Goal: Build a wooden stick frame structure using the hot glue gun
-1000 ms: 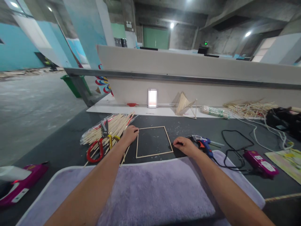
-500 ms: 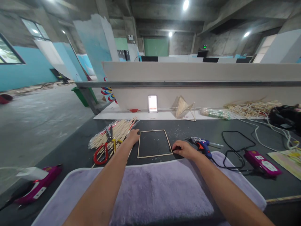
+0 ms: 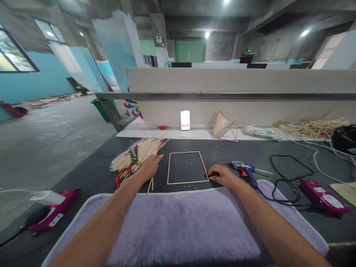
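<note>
A square frame of thin wooden sticks (image 3: 188, 182) lies flat on the dark table. My right hand (image 3: 222, 176) rests at its lower right corner, fingers curled in and closed on that corner. To the left of the frame and apart from it, my left hand (image 3: 148, 168) is open above the table, with a finger stretched to the right. Under and beside the left hand are a bundle of wooden sticks (image 3: 147, 147) on clear plastic and red-handled scissors (image 3: 134, 155). Just right of my right hand lies a blue glue gun (image 3: 250, 174).
A purple towel (image 3: 178, 222) covers the table's front. Magenta power strips (image 3: 324, 198) lie at both sides, with black cables at right. Along the back stand a phone (image 3: 185, 119), a stick pyramid (image 3: 221, 126) and a wrapped stick bundle (image 3: 261, 132).
My left hand has drawn away from the frame's left side, moving left and toward me over the sticks and scissors. My right hand stays at the corner. The view has shifted slightly.
</note>
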A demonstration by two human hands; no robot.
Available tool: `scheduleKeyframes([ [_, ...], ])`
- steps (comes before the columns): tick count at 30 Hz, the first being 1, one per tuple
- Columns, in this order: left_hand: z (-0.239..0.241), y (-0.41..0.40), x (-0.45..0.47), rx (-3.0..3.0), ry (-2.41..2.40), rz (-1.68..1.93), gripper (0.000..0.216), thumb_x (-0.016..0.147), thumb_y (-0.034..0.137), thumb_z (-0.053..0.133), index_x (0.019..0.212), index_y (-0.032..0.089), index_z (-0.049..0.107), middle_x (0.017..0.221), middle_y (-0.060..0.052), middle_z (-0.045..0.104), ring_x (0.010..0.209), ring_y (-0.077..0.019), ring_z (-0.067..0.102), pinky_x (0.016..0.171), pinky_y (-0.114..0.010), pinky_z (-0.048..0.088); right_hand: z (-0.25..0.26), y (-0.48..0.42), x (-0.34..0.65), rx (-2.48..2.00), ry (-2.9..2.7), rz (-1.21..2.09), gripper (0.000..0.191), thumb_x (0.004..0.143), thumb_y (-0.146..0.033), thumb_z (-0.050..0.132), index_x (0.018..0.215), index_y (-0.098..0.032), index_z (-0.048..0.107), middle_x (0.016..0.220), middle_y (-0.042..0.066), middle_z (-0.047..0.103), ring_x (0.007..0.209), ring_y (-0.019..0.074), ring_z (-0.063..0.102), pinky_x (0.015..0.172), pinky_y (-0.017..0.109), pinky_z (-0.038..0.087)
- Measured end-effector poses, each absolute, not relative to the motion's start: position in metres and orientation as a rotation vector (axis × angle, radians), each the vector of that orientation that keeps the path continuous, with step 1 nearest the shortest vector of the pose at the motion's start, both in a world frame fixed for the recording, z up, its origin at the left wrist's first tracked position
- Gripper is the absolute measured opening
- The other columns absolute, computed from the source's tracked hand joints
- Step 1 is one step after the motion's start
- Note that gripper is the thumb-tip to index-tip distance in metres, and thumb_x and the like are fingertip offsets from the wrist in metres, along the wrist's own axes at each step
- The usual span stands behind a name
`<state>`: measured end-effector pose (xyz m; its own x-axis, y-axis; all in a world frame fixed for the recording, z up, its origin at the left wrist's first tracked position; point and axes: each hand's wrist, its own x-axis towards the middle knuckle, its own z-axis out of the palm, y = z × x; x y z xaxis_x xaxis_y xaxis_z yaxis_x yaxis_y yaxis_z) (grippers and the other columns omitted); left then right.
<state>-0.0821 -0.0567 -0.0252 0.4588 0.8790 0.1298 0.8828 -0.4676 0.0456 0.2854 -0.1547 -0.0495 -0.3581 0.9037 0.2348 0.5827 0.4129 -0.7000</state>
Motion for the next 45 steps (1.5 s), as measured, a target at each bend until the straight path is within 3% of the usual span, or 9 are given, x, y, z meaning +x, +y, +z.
scheduleKeyframes([
  [7,-0.015,-0.043,-0.055,-2.586,-1.752,-0.124,0.047,0.083,0.023,0.042,0.129,0.019,0.043,0.133,-0.012,0.041,0.119,-0.0234,0.04,0.098,-0.037,0.033,-0.049,-0.155,0.285,-1.227,-2.089,0.732,0.016,0.069,-0.016,0.064,0.085,-0.018,0.063,0.081,0.001,0.059,0.07,0.0119,0.054,0.064,0.023,0.043],
  [12,-0.015,-0.029,-0.021,-2.467,-1.982,-0.26,0.036,0.085,0.026,0.038,0.116,0.021,0.056,0.117,-0.011,0.054,0.108,-0.0244,0.049,0.091,-0.04,0.038,-0.048,-0.155,0.284,-1.185,-2.123,0.696,0.018,0.068,-0.015,0.065,0.086,-0.019,0.063,0.083,0.002,0.058,0.071,0.0125,0.054,0.065,0.024,0.044],
  [19,-0.026,-0.026,-0.019,-2.431,-1.961,-0.433,0.029,0.085,0.03,0.04,0.098,0.025,0.065,0.106,-0.007,0.057,0.101,-0.0215,0.051,0.09,-0.037,0.037,-0.048,-0.152,0.281,-1.206,-2.135,0.653,0.014,0.07,-0.016,0.065,0.083,-0.019,0.063,0.081,0.002,0.059,0.07,0.0127,0.054,0.064,0.024,0.043],
  [30,-0.021,-0.028,-0.025,-2.514,-1.889,-0.351,0.033,0.084,0.031,0.04,0.108,0.026,0.063,0.11,-0.005,0.056,0.103,-0.0212,0.051,0.083,-0.035,0.039,-0.045,-0.155,0.278,-1.233,-2.156,0.607,0.011,0.072,-0.017,0.064,0.082,-0.019,0.062,0.081,0.002,0.058,0.071,0.0127,0.054,0.064,0.023,0.043],
  [35,-0.024,-0.02,-0.034,-2.626,-1.775,-0.311,0.034,0.084,0.034,0.042,0.111,0.023,0.062,0.11,-0.006,0.056,0.101,-0.0185,0.051,0.087,-0.031,0.038,-0.048,-0.155,0.278,-1.226,-2.132,0.616,0.028,0.071,-0.014,0.064,0.098,-0.02,0.062,0.093,0.004,0.057,0.068,0.0113,0.053,0.064,0.024,0.045],
  [41,-0.029,-0.018,-0.035,-2.615,-1.823,-0.311,0.034,0.081,0.034,0.048,0.112,0.026,0.06,0.112,-0.006,0.054,0.103,-0.0209,0.051,0.088,-0.033,0.038,-0.055,-0.151,0.28,-1.143,-2.17,0.595,0.033,0.071,-0.013,0.064,0.103,-0.021,0.065,0.104,0.008,0.057,0.091,0.0167,0.056,0.076,0.027,0.046],
  [45,-0.028,-0.019,-0.034,-2.62,-1.837,-0.301,0.035,0.081,0.034,0.049,0.113,0.025,0.059,0.114,-0.006,0.053,0.105,-0.0218,0.05,0.089,-0.035,0.037,-0.053,-0.151,0.28,-1.153,-2.18,0.602,0.034,0.071,-0.012,0.064,0.104,-0.02,0.065,0.105,0.009,0.057,0.092,0.0169,0.056,0.079,0.029,0.046],
])
